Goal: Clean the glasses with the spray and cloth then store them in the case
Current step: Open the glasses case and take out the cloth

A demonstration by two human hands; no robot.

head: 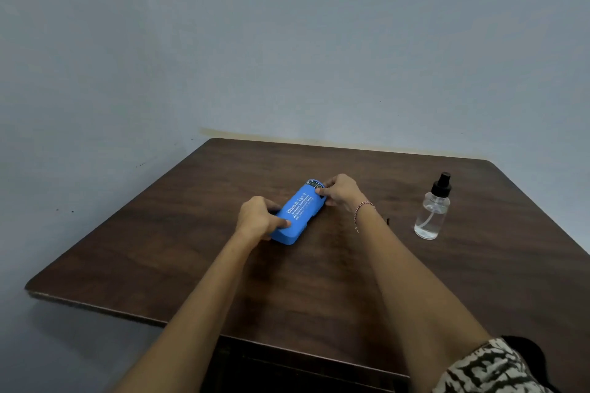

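you faced a dark brown wooden bench (143, 249) set against plain blue-grey walls (287, 41), a yellowish stain (319, 139) running along the wall just above its far edge.

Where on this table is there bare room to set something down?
Bare wood runs from the left hand out to the table's left edge, behind the blue case to the far edge, and, narrower, between the right hand and the spray bottle. The middle is crowded: both hands grip the case.

A dark wooden table (159, 249) fills the lower frame. A blue glasses case (300, 212) lies mid-frame, and a clear spray bottle (432, 214) stands at right.
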